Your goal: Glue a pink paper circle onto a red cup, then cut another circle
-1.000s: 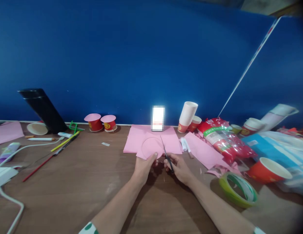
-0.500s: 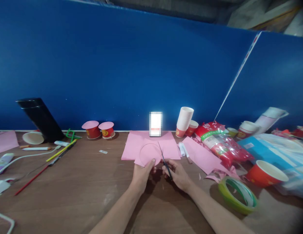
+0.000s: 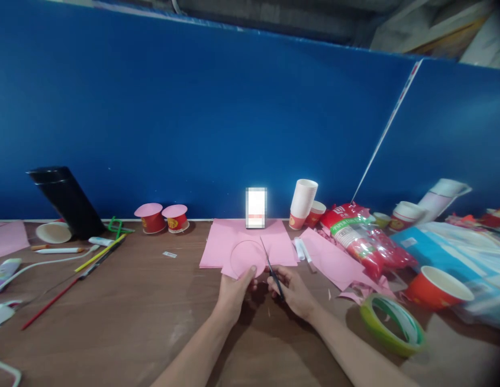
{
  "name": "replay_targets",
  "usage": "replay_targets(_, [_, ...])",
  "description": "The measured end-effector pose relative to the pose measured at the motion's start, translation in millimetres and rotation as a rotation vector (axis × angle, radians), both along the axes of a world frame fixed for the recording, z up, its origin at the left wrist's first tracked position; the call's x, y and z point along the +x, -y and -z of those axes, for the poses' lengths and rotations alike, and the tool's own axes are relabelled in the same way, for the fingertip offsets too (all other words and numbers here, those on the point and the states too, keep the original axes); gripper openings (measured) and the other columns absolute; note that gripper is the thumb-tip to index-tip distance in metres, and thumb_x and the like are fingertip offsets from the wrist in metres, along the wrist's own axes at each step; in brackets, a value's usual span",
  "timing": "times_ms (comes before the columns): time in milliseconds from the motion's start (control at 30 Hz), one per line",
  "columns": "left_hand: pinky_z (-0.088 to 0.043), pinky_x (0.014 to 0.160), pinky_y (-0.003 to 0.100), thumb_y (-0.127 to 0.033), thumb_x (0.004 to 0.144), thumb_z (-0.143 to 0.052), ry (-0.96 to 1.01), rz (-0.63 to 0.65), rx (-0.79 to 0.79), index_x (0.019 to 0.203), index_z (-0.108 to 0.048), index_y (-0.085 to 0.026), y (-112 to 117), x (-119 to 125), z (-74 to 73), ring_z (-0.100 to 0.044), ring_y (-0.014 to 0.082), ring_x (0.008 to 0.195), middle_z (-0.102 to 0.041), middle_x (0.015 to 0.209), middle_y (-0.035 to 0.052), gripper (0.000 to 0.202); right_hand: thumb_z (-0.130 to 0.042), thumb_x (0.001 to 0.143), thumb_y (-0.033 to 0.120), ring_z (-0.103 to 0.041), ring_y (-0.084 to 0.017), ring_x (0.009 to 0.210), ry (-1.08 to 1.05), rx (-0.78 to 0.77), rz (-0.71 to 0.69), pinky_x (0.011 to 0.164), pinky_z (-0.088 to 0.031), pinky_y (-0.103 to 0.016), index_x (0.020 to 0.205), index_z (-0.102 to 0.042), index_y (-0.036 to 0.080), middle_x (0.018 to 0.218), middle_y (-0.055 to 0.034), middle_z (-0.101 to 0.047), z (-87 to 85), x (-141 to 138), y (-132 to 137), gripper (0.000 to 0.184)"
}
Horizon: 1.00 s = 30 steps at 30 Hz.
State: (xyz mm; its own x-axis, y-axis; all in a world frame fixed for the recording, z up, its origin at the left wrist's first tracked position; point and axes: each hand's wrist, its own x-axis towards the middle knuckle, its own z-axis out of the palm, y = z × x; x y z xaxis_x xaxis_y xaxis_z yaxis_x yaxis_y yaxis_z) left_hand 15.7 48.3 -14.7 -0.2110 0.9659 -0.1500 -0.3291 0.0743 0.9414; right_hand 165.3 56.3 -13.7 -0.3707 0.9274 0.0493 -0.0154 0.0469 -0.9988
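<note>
My left hand pinches a piece of pink paper that has a circle outlined on it, thumb on top near the lower right. Black-handled scissors are in my right hand, blades pointing up and away along the paper's right side. Whether the blades touch the paper I cannot tell. Behind both hands lies a stack of pink sheets on the brown table. A phone with a blurred-out bright screen stands upright at the stack's far edge.
Two red cups with pink discs stand left by the blue partition. Stacked paper cups, a red plastic bag, pink scraps, a tape roll and an orange-red cup crowd the right. A black bottle leans left.
The view has shifted slightly, with the scene a little lower in the picture. Both hands, the pink paper and the scissors keep nearly the same position.
</note>
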Motion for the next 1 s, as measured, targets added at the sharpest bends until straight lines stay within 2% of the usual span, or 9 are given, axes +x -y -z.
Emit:
replay_targets(200, [-0.042, 0.04, 0.02, -0.035, 0.057, -0.069, 0.001, -0.001, 0.007, 0.077, -0.059, -0.009, 0.8, 0.3, -0.3, -0.052, 0.0104, 0.044, -0.057, 0.051, 0.0015, 0.034, -0.058, 0.074, 0.032, -0.044, -0.008, 0.052, 0.008, 0.008, 0.005, 0.049, -0.036, -0.02, 0.101, -0.053, 0.015, 0.061, 0.0029, -0.049, -0.4, 0.1, 1.0, 0.032])
replay_targets(400, [-0.042, 0.039, 0.02, -0.033, 0.059, -0.068, 0.008, 0.003, 0.05, 0.084, -0.059, -0.008, 0.8, 0.8, -2.0, -0.052, 0.01, 0.043, -0.058, 0.053, 0.0013, 0.036, -0.059, 0.073, 0.034, -0.044, -0.008, 0.051, 0.005, -0.004, 0.013, 0.048, -0.036, -0.02, 0.101, -0.053, 0.015, 0.061, 0.0027, -0.049, -2.8, -0.5, 2.0, 0.034])
replay_targets(833, [-0.044, 0.042, 0.02, -0.034, 0.06, -0.068, -0.007, -0.009, 0.058, 0.08, -0.058, -0.007, 0.1, 0.5, -0.7, -0.052, 0.0101, 0.045, -0.057, 0.053, 0.0014, 0.035, -0.059, 0.072, 0.037, -0.043, -0.008, 0.051, 0.027, -0.002, 0.024, 0.047, -0.036, -0.02, 0.101, -0.054, 0.014, 0.059, 0.0031, -0.048, -3.8, -0.6, 2.6, 0.038])
replay_targets(1000, [-0.039, 0.037, 0.019, -0.038, 0.059, -0.068, -0.022, -0.01, 0.032, 0.074, -0.059, -0.008, -0.1, 0.0, 0.8, -0.051, 0.0104, 0.042, -0.056, 0.05, 0.0012, 0.035, -0.059, 0.072, 0.038, -0.043, -0.008, 0.05, 0.031, -0.009, 0.026, 0.046, -0.035, -0.02, 0.102, -0.054, 0.014, 0.059, 0.0031, -0.047, -3.0, -0.2, 2.4, 0.038])
